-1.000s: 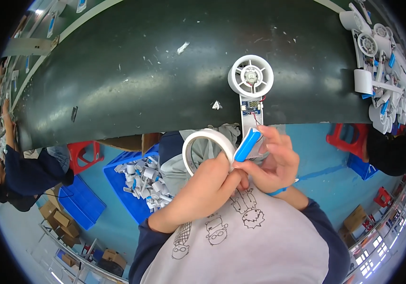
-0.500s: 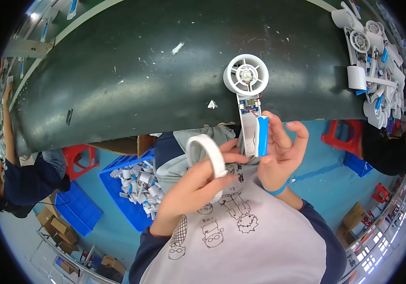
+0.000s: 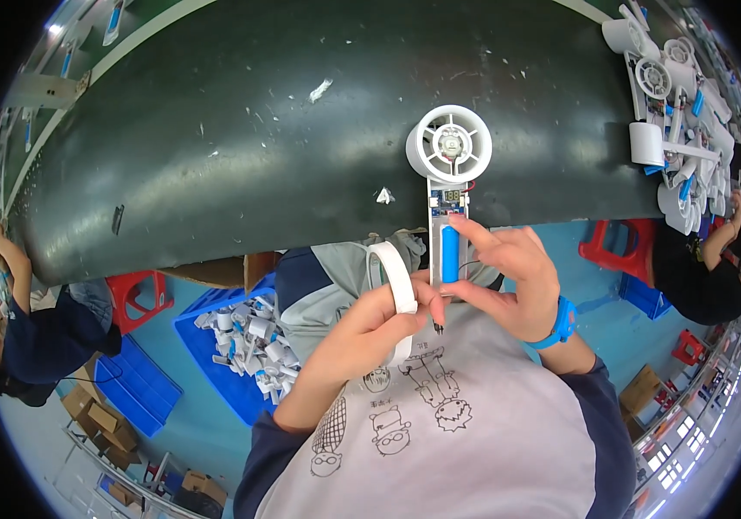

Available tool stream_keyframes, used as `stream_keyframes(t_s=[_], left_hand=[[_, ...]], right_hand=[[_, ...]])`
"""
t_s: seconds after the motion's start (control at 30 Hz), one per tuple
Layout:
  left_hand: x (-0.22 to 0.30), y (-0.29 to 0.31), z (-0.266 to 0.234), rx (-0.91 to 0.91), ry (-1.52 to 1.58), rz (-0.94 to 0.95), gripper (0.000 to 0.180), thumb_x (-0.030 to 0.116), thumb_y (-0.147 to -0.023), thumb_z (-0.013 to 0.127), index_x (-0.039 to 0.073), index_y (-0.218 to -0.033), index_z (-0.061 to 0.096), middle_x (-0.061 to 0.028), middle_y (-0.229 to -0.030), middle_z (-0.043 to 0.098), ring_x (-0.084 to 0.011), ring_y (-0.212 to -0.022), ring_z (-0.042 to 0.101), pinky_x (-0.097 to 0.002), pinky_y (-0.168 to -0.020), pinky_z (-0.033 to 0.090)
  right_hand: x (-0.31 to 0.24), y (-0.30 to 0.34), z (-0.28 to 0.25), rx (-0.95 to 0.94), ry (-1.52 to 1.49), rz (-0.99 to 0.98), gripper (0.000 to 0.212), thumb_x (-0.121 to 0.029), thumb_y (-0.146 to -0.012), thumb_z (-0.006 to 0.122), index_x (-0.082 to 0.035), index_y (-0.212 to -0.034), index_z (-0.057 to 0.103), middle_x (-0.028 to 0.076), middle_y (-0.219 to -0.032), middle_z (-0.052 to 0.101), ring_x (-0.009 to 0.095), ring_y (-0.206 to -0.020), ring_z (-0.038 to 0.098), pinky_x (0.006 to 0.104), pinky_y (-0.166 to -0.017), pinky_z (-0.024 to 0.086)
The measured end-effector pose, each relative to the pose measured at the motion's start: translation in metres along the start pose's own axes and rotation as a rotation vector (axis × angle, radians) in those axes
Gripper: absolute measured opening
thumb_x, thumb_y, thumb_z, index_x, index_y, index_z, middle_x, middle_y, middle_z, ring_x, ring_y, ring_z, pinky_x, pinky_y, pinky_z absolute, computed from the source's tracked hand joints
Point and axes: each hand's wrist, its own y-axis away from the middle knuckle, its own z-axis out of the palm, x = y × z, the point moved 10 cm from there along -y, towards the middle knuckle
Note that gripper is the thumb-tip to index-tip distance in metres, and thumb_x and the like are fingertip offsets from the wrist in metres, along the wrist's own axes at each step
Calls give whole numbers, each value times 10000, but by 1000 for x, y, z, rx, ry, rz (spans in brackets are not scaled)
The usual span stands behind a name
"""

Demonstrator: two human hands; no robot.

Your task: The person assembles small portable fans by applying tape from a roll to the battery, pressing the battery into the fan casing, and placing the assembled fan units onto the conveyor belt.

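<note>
A white handheld fan point(image 3: 450, 144) lies with its round head on the dark table, its opened handle reaching past the near edge. Inside the handle sit a small circuit board point(image 3: 448, 201) and a blue cylindrical battery point(image 3: 450, 253). My right hand point(image 3: 522, 281) is closed over the battery, index finger near the board and thumb at the lower end. At the handle's bottom, the fingers of my left hand point(image 3: 366, 337) steady the shell. A white ring, apparently a roll of tape point(image 3: 400, 281), hangs round that hand. Short dark wire ends stick out below the fingers.
White fan parts point(image 3: 682, 143) are heaped at the table's right end. A blue crate point(image 3: 202, 333) of similar parts stands below left. Red stools point(image 3: 621, 251) flank me, and people work on both sides. White scraps point(image 3: 320, 90) lie on the table point(image 3: 284, 173).
The battery has gone from tilted beside the handle to lying straight inside it. My right hand has turned over and closed on it. The tape roll has shifted slightly right with my left hand.
</note>
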Motion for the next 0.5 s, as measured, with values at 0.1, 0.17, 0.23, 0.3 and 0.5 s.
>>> stream_keyframes(t_s=[0.1,0.17,0.23,0.3,0.5], left_hand=[[-3,2,-2,16,19,-7,171,-6,-878,434,17,-967,578,-47,-1129,513,-112,-980,470,-270,-852,368],[-6,0,-3,25,14,-24,167,-5,-884,436,15,-965,580,-50,-1146,514,-113,-986,472,-267,-853,369],[-6,-2,-5,44,-26,6,173,-6,-894,435,14,-973,587,-55,-1167,517,-119,-998,482,-269,-863,374],[-3,-1,-4,37,-17,7,180,-6,-897,432,13,-981,590,-54,-1167,518,-123,-1008,486,-270,-874,374],[-1,-6,0,22,-55,-23,197,1,-905,430,14,-1007,598,-52,-1146,526,-131,-1037,498,-278,-903,382]], right_hand=[[-3,-5,7,-120,164,38,335,-194,-623,819,-56,-852,617,101,-1202,633,208,-794,569,299,-700,402],[-6,-6,7,-97,233,-21,341,-193,-629,811,-57,-879,622,100,-1197,635,215,-804,569,298,-698,399],[-13,-8,5,-75,297,-81,349,-192,-635,803,-59,-905,627,100,-1193,637,223,-815,569,297,-697,395],[-18,-13,1,-112,248,-121,404,-134,-656,781,-45,-1009,606,102,-1167,650,214,-841,569,307,-706,401],[48,4,24,156,-697,721,413,36,-790,658,29,-1178,518,91,-969,682,112,-811,616,266,-734,516]])
